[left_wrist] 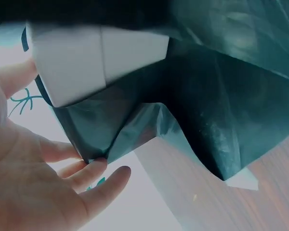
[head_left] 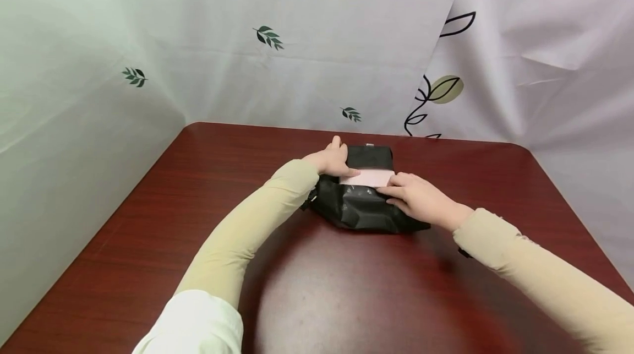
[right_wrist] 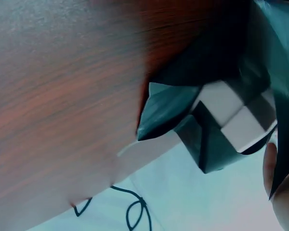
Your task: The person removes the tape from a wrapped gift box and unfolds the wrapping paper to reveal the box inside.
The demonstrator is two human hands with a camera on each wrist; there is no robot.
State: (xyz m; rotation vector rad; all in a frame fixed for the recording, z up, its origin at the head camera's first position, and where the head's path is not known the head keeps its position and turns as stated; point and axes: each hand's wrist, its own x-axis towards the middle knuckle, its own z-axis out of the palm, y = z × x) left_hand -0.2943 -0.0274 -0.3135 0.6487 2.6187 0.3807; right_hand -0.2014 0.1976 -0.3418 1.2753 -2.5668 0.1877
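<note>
On the table lies a black plastic bag (head_left: 364, 208), its mouth spread and its back panel standing up behind. Inside the mouth shows a pale pinkish-white box (head_left: 367, 178), seen in the left wrist view as a white box (left_wrist: 77, 62) with a seam across it. My left hand (head_left: 333, 160) holds the bag's left edge, thumb over the box and fingers around the outside of the plastic. At the right end of the mouth my right hand (head_left: 421, 197) grips the bag's edge beside the box. The bag hides part of the right hand in the right wrist view.
The dark red wooden table (head_left: 148, 233) has rounded far corners. White cloth (head_left: 307, 84) with printed leaves hangs behind it and along both sides. A small dark buckle-like piece (head_left: 309, 200) shows under the left wrist.
</note>
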